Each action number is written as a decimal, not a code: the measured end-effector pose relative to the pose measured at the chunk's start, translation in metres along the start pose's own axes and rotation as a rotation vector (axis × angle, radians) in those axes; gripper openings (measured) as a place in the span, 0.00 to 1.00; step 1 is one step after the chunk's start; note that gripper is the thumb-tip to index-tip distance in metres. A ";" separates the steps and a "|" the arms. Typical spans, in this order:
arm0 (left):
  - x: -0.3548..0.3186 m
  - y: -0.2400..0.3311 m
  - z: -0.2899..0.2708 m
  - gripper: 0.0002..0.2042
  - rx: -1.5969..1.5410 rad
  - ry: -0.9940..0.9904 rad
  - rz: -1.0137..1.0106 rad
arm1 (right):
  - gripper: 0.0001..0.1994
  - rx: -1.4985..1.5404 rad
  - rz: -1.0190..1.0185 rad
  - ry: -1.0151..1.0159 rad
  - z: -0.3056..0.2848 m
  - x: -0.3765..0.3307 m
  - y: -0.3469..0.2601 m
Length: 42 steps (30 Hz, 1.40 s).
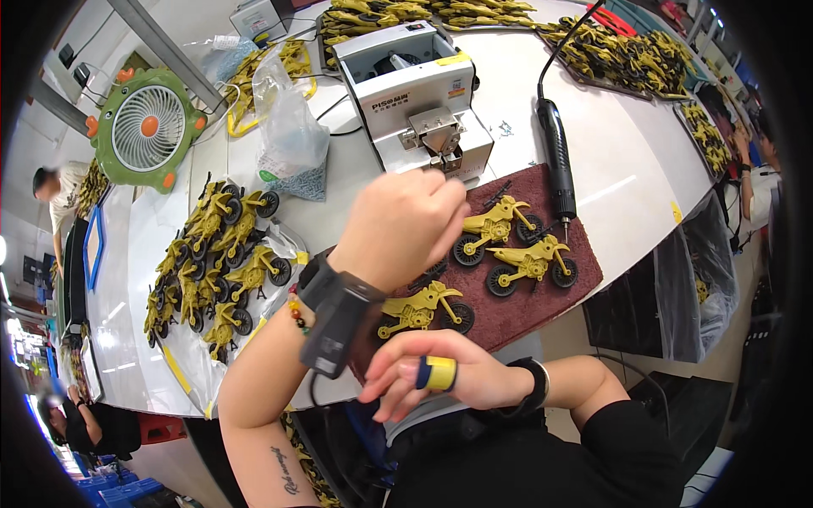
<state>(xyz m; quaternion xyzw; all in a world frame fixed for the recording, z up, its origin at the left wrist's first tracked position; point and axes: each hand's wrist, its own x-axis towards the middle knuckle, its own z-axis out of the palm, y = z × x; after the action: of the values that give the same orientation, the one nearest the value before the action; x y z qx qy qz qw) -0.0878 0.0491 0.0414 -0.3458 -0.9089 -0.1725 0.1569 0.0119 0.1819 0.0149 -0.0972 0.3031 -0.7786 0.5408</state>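
Observation:
My left hand [402,224] is closed, fingers curled, in front of the outlet of a grey screw feeder [406,106]. Whatever its fingertips pinch is hidden behind the knuckles. Lower down, close to my body, my right hand [445,372] hovers with loosely bent fingers slightly apart and nothing visible in them. Yellow and dark blue tape wraps one of its digits. Between and beyond the hands, a dark red mat [555,296] carries several yellow toy motorcycles [532,262] with black wheels. A black electric screwdriver [556,161] hangs upright by its cord over the mat's far right part.
A pile of yellow toy motorcycles [203,262] lies on the left of the white table. Behind it stand a green fan [146,127] and a clear bag of small screws [292,144]. Trays of yellow parts [622,63] line the far edge. Other people work at both sides.

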 end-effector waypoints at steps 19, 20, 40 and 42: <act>0.001 0.010 0.024 0.10 0.586 0.076 0.034 | 0.24 -0.495 -0.670 0.320 0.005 0.014 0.000; -0.001 0.010 0.027 0.10 0.558 0.065 0.035 | 0.24 -0.494 -0.669 0.319 0.008 0.013 -0.002; -0.053 -0.008 -0.009 0.08 -0.673 -0.117 -0.317 | 0.19 -1.500 -0.571 1.219 -0.102 -0.091 -0.156; -0.055 -0.015 -0.018 0.07 -0.656 -0.052 -0.485 | 0.30 -1.738 -0.559 1.130 -0.136 -0.094 -0.173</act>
<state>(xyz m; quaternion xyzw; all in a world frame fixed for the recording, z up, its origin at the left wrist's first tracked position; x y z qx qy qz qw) -0.0557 -0.0003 0.0318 -0.1573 -0.8644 -0.4766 -0.0298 -0.1519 0.3569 0.0229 -0.1402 0.9264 -0.3246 -0.1296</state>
